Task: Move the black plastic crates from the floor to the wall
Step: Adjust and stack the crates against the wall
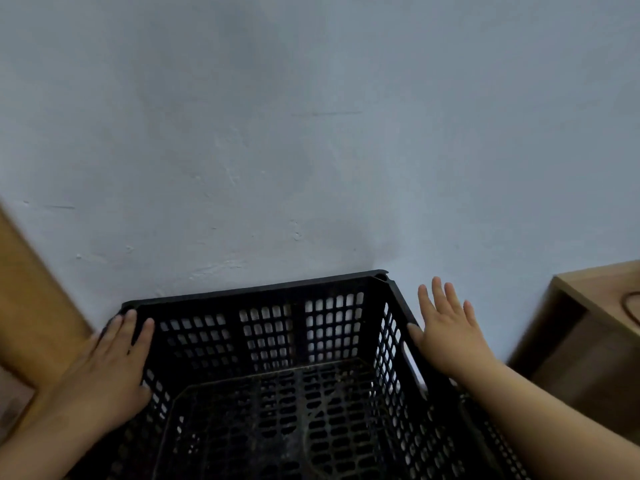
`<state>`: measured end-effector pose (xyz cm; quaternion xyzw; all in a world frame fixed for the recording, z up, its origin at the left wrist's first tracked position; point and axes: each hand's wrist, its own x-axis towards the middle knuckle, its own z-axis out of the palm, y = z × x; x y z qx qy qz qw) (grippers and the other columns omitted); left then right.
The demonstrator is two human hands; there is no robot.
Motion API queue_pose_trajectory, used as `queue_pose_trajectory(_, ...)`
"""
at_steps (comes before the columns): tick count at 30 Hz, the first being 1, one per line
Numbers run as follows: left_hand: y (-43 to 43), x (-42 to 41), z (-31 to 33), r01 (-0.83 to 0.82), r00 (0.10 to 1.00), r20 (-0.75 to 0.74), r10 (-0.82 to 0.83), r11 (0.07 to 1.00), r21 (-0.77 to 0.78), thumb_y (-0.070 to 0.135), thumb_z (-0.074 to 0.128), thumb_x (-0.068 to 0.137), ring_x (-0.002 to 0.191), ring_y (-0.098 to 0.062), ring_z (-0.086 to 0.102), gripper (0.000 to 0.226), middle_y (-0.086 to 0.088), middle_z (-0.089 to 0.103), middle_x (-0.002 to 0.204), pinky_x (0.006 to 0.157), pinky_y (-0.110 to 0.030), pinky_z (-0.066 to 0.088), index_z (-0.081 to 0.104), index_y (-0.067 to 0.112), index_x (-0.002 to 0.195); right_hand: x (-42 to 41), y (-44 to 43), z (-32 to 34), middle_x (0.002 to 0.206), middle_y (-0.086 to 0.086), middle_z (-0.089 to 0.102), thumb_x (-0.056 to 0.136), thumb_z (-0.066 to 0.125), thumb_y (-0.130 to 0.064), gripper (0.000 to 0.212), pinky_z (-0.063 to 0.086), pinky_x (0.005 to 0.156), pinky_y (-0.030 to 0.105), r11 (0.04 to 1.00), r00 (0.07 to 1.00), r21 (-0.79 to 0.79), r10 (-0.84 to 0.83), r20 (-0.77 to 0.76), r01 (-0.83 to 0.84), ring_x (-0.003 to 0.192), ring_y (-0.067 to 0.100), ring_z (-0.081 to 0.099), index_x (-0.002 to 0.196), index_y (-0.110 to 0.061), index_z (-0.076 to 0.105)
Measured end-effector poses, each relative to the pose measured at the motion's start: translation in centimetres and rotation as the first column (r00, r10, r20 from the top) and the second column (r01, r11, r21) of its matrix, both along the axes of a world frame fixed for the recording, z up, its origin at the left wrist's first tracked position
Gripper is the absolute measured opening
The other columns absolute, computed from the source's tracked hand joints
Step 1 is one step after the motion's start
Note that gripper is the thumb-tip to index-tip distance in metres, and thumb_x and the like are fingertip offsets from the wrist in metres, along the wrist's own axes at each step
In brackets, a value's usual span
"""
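Observation:
A black plastic crate (263,292) with slotted walls stands upright and empty, its far rim right against the pale grey wall (311,133). My left hand (110,362) lies flat over the crate's left rim near the far left corner, fingers stretched out. On the other side, my right hand (446,327) is spread open just outside the right rim, only its thumb touching the rim. Neither hand grips the crate. The crate's near end is cut off by the bottom of the view.
A brown wooden panel (31,306) runs along the wall at the left, close to the crate's left side. A wooden cabinet (588,341) with a dark cord on top stands at the right, a gap away from the crate.

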<state>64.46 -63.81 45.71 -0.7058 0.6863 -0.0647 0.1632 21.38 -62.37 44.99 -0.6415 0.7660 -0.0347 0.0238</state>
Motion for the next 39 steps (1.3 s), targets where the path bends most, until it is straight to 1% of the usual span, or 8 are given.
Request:
queue_pose_trajectory(16,2.2,-42.8,-0.5,0.224,0.923,-0.259,-0.283,0.946,-0.234,0.05,0.037,0.09,0.143,-0.025,-0.02,0.086,-0.014,-0.023,0.155,0.115,-0.038,-0.01,-0.017,0.013,0.145,-32.7,4.1,-5.6,0.147,0.005,-0.032,0.095,0.029,-0.038,0.074,-0.016,0.113,0.045,0.996,0.976,0.086,0.019,-0.219,0.0,0.139,0.021,-0.027,0.139,-0.014,-0.025)
queue_pose_trajectory(22,2.7,-53.1,-11.6,0.208,0.924,-0.312,-0.222,0.975,-0.079,0.045,0.04,0.091,0.143,-0.025,-0.018,0.087,-0.008,-0.033,0.143,0.114,-0.037,-0.012,-0.028,0.011,0.134,-39.8,4.7,-13.6,0.142,0.005,-0.038,0.096,0.025,-0.029,0.067,-0.045,0.077,0.032,0.971,0.97,0.219,0.141,-0.196,-0.097,0.129,0.02,-0.037,0.134,-0.016,-0.029)
queue_pose_trajectory(24,2.5,-54.0,-16.9,0.214,0.929,-0.302,-0.215,0.976,-0.035,0.043,0.064,0.078,0.145,-0.03,0.007,0.101,-0.018,-0.008,0.151,0.116,-0.036,0.0,-0.002,0.006,0.143,-41.1,4.5,-18.3,0.141,0.005,-0.039,0.095,0.027,-0.026,0.069,-0.044,0.078,0.032,0.963,0.975,0.246,0.151,-0.162,-0.108,0.128,0.019,-0.037,0.133,-0.016,-0.03)
queue_pose_trajectory(26,1.9,-54.3,-22.7,0.225,0.941,-0.266,-0.21,0.974,0.028,0.034,0.087,0.046,0.129,-0.037,0.044,0.104,-0.027,0.04,0.141,0.107,-0.041,0.017,0.043,-0.002,0.133,-42.1,4.1,-23.1,0.141,0.004,-0.038,0.095,0.027,-0.027,0.07,-0.042,0.085,0.034,0.962,0.98,0.249,0.153,-0.129,-0.117,0.129,0.017,-0.036,0.132,-0.017,-0.031)
queue_pose_trajectory(28,1.6,-53.6,-29.6,0.219,0.965,-0.166,-0.204,0.973,0.072,0.028,0.089,0.035,0.119,-0.039,0.054,0.098,-0.028,0.054,0.13,0.106,-0.041,0.018,0.056,-0.005,0.122,-43.0,3.7,-28.3,0.141,0.002,-0.037,0.095,0.025,-0.026,0.067,-0.032,0.102,0.037,0.96,0.987,0.261,0.132,-0.097,-0.102,0.134,0.016,-0.032,0.132,-0.016,-0.03)
queue_pose_trajectory(31,1.7,-53.0,-37.6,0.164,0.984,-0.101,-0.147,0.966,0.198,0.03,0.08,0.058,0.134,-0.036,0.038,0.094,-0.025,0.029,0.147,0.114,-0.035,-0.012,0.039,0.0,0.137,-44.3,3.1,-36.4,0.146,0.005,-0.028,0.092,0.039,-0.031,0.077,-0.008,0.116,0.04,0.94,0.986,0.327,0.134,-0.101,-0.094,0.144,0.021,-0.014,0.14,-0.013,-0.019)
queue_pose_trajectory(34,1.8,-52.2,-45.9,0.205,0.978,-0.029,-0.205,0.946,0.252,0.038,0.034,0.093,0.145,-0.027,-0.009,0.076,-0.012,-0.021,0.151,0.114,-0.039,-0.015,-0.016,0.008,0.142,-46.2,2.7,-45.7,0.145,0.019,0.037,0.055,0.078,-0.029,0.092,0.02,0.104,0.044,0.944,0.974,0.298,0.188,-0.126,-0.143,0.133,0.031,0.039,0.135,-0.001,0.043)
queue_pose_trajectory(39,0.7,-51.1,-55.4,0.09,0.99,0.081,-0.12,0.947,0.307,0.036,0.028,0.095,0.144,-0.027,-0.018,0.073,-0.014,-0.022,0.155,0.116,-0.04,-0.008,-0.019,0.009,0.144,-48.2,2.4,-56.5,0.136,0.02,0.051,0.069,0.042,-0.013,0.06,0.019,0.104,0.04,0.959,0.963,0.237,0.201,-0.178,-0.157,0.127,0.03,0.04,0.126,0.001,0.054)
